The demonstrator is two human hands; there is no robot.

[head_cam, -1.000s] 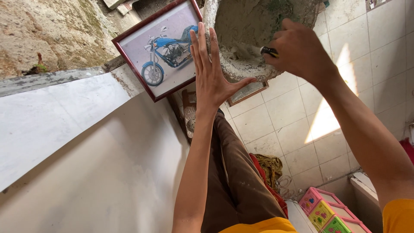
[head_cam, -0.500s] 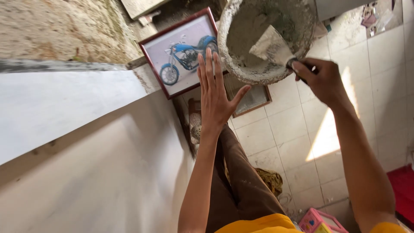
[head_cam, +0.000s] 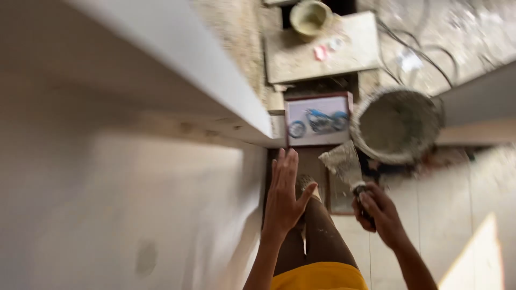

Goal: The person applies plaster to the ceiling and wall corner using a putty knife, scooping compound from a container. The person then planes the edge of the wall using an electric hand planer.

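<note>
Two hands are showing: the right hand (head_cam: pixel 379 215) is gripping a putty knife (head_cam: pixel 344 164) with fingers closed on its handle, blade just beside the plaster bucket (head_cam: pixel 396 124); the left hand (head_cam: pixel 285 196) is hovering flat, fingers open, near the white wall (head_cam: pixel 134 204), below a framed motorcycle picture (head_cam: pixel 318 119).

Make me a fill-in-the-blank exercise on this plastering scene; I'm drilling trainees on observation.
1. The right hand grips a putty knife by its ____.
2. The left hand is spread ____, holding nothing.
3. The framed picture shows a blue ____.
4. The round plaster-caked bucket lies right of the ____.

Missing: handle; open; motorcycle; picture
</note>
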